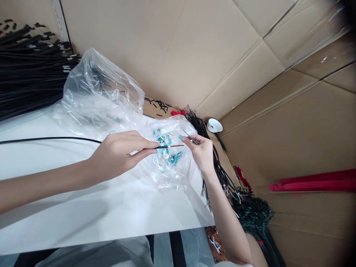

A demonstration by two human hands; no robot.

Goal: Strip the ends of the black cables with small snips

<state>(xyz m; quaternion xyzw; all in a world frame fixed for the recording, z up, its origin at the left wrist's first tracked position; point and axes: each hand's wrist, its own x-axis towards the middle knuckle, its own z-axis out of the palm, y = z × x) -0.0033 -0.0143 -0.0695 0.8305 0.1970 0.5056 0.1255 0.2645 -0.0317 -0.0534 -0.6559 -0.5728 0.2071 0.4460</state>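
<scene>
My left hand [122,150] pinches a black cable [55,139] near its end, with the cable trailing off to the left edge. From the fingertips its stripped end [176,145] points right, thin and reddish-brown. Close to that end, my right hand [201,151] is closed on tweezers [189,136], whose slim metal tips point up and left. A small teal scrap [180,137] shows at the right thumb. Beneath both hands lies a clear plastic bag [169,181] with teal scraps [175,158] on it.
A large stack of black cables [30,74] lies at the far left beside another clear bag [102,85]. More black cables [219,167] run along the right table edge, near a small white bowl [214,125]. Cardboard walls [167,44] stand behind and to the right.
</scene>
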